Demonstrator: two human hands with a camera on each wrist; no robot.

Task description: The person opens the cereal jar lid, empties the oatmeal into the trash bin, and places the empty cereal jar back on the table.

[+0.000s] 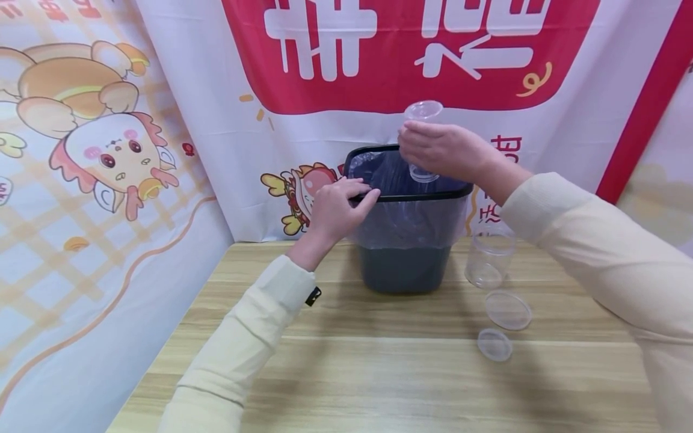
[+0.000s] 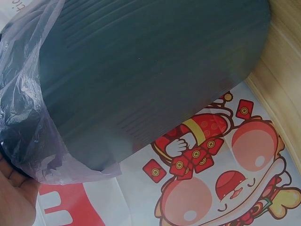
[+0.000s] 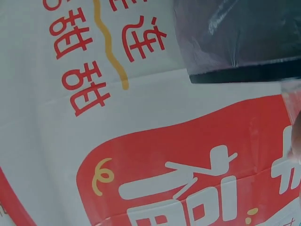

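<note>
A dark trash can (image 1: 403, 270) with a black rim stands upright at the back of the table, lined with a clear plastic bag (image 1: 414, 225). My left hand (image 1: 338, 207) grips its rim at the near left corner, fingers over the edge; in the left wrist view part of that hand (image 2: 16, 197) shows beside the rim. Over the can's opening, my right hand (image 1: 441, 147) holds a clear plastic cup (image 1: 424, 112) by its side. The cup stands nearly upright, its middle hidden behind the fingers. In the right wrist view only a sliver of the cup (image 3: 291, 96) appears.
Right of the can stands a clear plastic jar (image 1: 489, 264). Two clear round lids lie in front of it, a larger lid (image 1: 509, 310) and a smaller lid (image 1: 495, 344). A printed cloth backdrop (image 1: 276, 144) hangs close behind the can, above the wooden table (image 1: 368, 373).
</note>
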